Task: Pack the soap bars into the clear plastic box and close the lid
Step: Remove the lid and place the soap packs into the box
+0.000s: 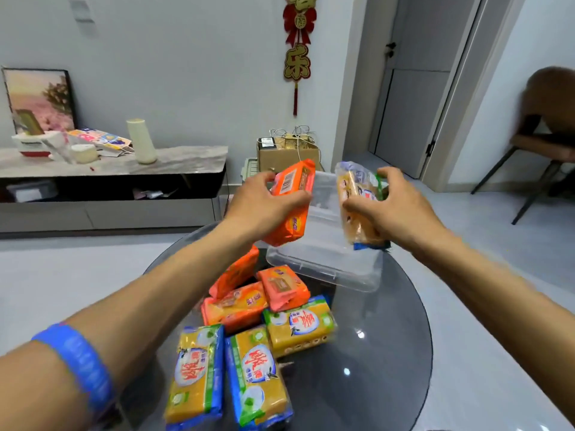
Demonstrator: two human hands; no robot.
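1. above the clear box (pixel 323 269), the left hand (pixel 264 203) grasps an orange soap bar (pixel 291 202), tilted.
2. over the box's right side, the right hand (pixel 395 206) grasps a yellow soap bar (pixel 356 206), nearly upright.
3. the box sits open on the dark round table (pixel 389 353).
4. just nearer than the box lies a pile of soap bars (pixel 258 331), orange ones closest to it, yellow ones nearer the person.

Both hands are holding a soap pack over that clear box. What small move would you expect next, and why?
Probably lowering both packs into the clear plastic box. The left hand grips an orange soap pack and the right hand a yellow one, both held above the open box, which looks empty. Six more packs lie on the glass table.
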